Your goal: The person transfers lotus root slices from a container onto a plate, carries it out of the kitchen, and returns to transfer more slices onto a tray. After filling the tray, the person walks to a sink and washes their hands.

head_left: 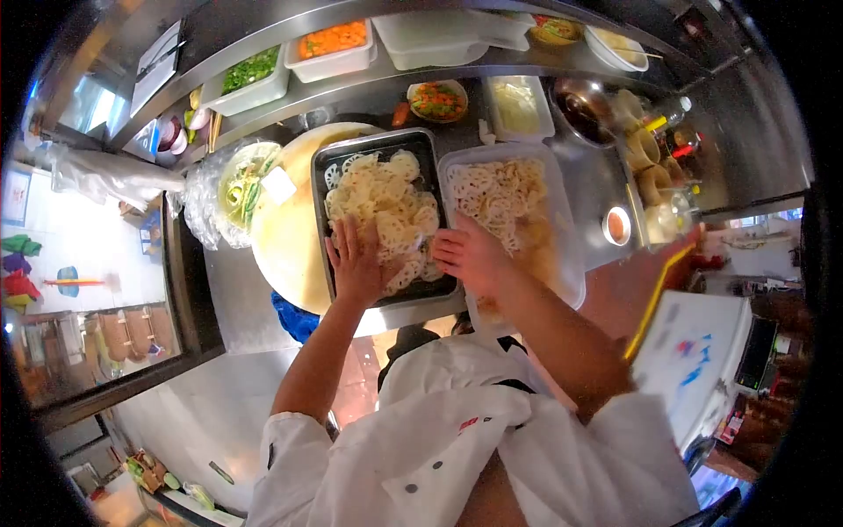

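Note:
Pale lotus root slices [386,189] lie heaped in a black tray [322,189], which sits partly over a round cutting board [285,215]. My left hand [356,268] rests on the heap with its fingers spread. Over the tray's right edge my right hand [474,255] is closed, fingers curled against the slices; what they grip is hidden. To the right, a clear plastic container [562,228] holds more lotus root slices [496,193], with brownish liquid or pieces towards its near end.
Tubs of chopped greens [250,70] and orange pieces [334,39] stand on the shelf above. A vegetable bowl [437,101], a metal bowl [584,110] and a small cup [616,226] are at the back and right. A plastic-wrapped bowl [246,189] stands left.

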{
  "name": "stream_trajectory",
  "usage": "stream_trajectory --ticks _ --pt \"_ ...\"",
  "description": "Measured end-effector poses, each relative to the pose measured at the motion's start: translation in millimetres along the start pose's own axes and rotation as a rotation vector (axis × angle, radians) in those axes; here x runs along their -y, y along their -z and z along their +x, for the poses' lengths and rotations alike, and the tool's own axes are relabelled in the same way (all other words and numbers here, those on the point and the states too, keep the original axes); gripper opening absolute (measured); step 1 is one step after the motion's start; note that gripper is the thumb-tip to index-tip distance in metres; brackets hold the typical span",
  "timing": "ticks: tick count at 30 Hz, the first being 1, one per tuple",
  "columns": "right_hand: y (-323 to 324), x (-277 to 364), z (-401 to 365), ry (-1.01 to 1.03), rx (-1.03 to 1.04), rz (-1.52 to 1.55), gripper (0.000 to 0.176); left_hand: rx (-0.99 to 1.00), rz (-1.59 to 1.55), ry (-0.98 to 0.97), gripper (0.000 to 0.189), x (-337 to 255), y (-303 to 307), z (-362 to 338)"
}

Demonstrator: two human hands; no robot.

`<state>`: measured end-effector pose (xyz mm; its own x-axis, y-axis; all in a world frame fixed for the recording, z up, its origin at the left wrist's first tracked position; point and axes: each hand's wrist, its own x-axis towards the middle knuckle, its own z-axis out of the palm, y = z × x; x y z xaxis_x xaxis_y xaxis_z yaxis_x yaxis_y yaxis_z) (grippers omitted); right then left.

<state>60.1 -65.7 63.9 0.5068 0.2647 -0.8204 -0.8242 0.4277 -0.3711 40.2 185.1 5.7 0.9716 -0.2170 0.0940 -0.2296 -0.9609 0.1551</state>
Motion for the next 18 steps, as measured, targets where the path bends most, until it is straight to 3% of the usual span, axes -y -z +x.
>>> stream_trajectory --ticks 2,3,4,7,8,9,11,12,14,15,17,18 --pt "17.2 6.7 -29.8 0.164 0.007 0.135 0.05 -0.004 -0.034 0.004 0.098 -4.5 15.1 0.3" --pt "38.5 8.6 -34.3 0.173 0.001 0.145 0.05 -0.009 -0.065 0.009 0.099 -9.8 26.4 2.6" --pt "67.0 7.3 -36.7 0.211 -0.068 0.116 0.049 -0.123 -0.121 -0.011 0.089 -19.4 37.2 4.2" --pt "153.1 8.5 -39.7 0.229 -0.211 0.188 0.046 -0.162 -0.338 -0.147 0.074 -57.0 36.9 9.9" --pt "170.4 8.7 -41.7 0.202 -0.267 0.279 0.045 -0.122 -0.337 -0.2 0.064 -84.2 51.5 13.6" --pt "165.4 9.8 -53.8 0.209 -0.274 0.291 0.045 -0.118 -0.342 -0.215 0.064 -105.6 39.9 16.6" --pt "140.7 15.2 -87.1 0.358 -0.366 0.26 0.048 0.078 -0.53 -0.371 0.065 -143.9 9.7 26.2" --pt "214.0 -10.0 -39.7 0.443 0.028 0.339 0.049 0.084 -0.533 -0.385 0.065 -161.9 6.9 32.1" --pt "357.6 -58.9 52.5 0.397 0.904 0.424 0.052 0.174 -0.32 -0.467 0.075 -192.7 4.5 49.3" --pt "314.1 -53.3 43.6 0.541 0.339 0.49 0.052 0.18 -0.319 -0.482 0.075 -204.3 13.6 57.0" --pt "256.7 -36.4 40.3 0.577 -0.112 0.543 0.052 0.258 -0.123 -0.283 0.088 -227.9 39.5 73.5" --pt "235.7 -29.3 38.6 0.573 -0.247 0.566 0.052 0.267 -0.118 -0.296 0.088 -235.3 32.8 83.8"
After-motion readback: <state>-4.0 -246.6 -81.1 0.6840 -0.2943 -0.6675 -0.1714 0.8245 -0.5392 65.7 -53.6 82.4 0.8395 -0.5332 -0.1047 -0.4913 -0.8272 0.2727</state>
